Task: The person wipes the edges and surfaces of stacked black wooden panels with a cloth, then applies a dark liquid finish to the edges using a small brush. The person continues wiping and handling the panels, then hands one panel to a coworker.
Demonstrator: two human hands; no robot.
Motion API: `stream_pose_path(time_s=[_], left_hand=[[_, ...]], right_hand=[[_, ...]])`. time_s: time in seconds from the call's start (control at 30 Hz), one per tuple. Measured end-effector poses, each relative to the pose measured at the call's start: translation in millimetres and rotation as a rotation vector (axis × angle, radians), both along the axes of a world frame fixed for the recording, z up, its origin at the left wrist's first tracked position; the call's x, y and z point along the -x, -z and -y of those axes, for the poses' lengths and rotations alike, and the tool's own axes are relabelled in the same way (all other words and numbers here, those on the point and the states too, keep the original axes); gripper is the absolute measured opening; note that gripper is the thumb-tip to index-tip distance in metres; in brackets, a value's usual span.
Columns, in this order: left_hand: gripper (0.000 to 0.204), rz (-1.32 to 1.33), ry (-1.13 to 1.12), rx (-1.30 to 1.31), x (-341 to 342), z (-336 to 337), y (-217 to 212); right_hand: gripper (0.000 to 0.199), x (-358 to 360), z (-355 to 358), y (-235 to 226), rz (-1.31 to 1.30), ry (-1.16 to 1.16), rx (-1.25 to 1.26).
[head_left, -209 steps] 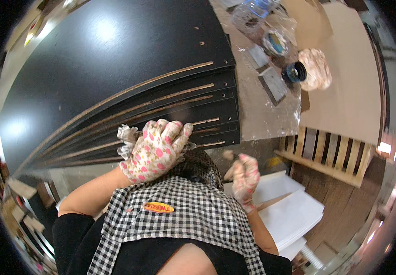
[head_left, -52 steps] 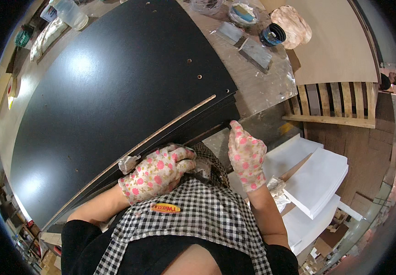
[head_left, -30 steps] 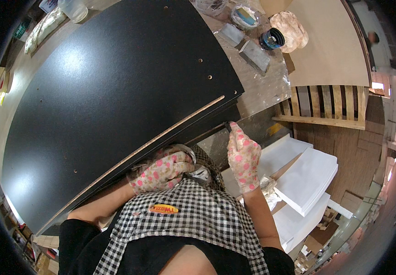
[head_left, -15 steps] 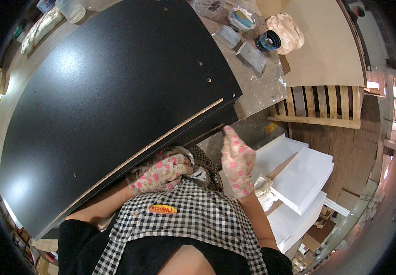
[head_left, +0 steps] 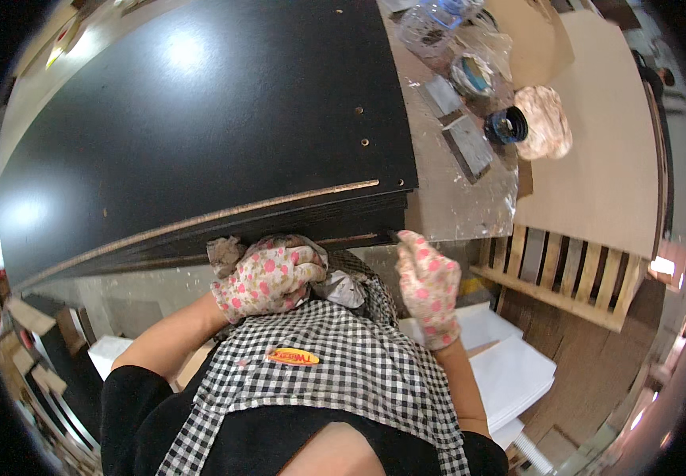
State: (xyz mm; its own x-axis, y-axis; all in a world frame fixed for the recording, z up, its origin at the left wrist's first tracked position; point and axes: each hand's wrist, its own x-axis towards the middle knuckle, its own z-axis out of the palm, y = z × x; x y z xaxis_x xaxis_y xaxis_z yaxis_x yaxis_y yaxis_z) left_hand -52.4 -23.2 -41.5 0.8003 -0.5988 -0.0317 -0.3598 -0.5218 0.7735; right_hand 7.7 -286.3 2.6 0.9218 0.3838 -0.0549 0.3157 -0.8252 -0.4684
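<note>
Both my hands wear floral gloves. My left hand [head_left: 270,278] is closed at the near side of the stacked black panels [head_left: 224,103]. A crumpled brownish rag [head_left: 225,255] sticks out from its fingers, and a dark rounded thing behind the knuckles is mostly hidden. My right hand [head_left: 428,289] is pinched near the panels' right front corner. Between its fingertips is a small dark piece [head_left: 393,236], too small to name, close to the lower panel's edge. The top panel has a bare chipboard strip [head_left: 279,206] along its front edge and several drilled holes.
Behind on the worktable [head_left: 458,202] lie grey blocks [head_left: 467,145], a black-rimmed jar [head_left: 506,125], a tape roll [head_left: 472,75] and a pinkish cloth bundle [head_left: 543,123]. To the right are a wooden pallet [head_left: 553,266] bearing a beige board, and white panels [head_left: 509,377].
My view has swung, so the panels' front edge lies flatter and the tabletop items sit lower right. My right hand stays pinched near the panel corner; the rag beside my left hand now shows.
</note>
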Motion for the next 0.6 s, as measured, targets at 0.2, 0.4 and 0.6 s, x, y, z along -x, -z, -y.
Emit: stream_pose_path(time_s=[0.2, 0.4, 0.6], left_hand=[[0.032, 0.211, -0.395, -0.070, 29.9, 42.1, -5.4], [0.031, 0.078, -0.619, -0.008, 64.3, 88.3, 4.9], [0.029, 0.036, -0.684, 0.027, 76.8, 109.4, 11.1]], right_hand=[[0.015, -62.7, 29.0, 11.2, -0.018, -0.510, -0.184], [0.022, -92.3, 13.8, 18.3, 0.022, -0.890, -0.102], [0.024, -99.5, 4.8, 14.3, 0.065, -0.987, 0.100]])
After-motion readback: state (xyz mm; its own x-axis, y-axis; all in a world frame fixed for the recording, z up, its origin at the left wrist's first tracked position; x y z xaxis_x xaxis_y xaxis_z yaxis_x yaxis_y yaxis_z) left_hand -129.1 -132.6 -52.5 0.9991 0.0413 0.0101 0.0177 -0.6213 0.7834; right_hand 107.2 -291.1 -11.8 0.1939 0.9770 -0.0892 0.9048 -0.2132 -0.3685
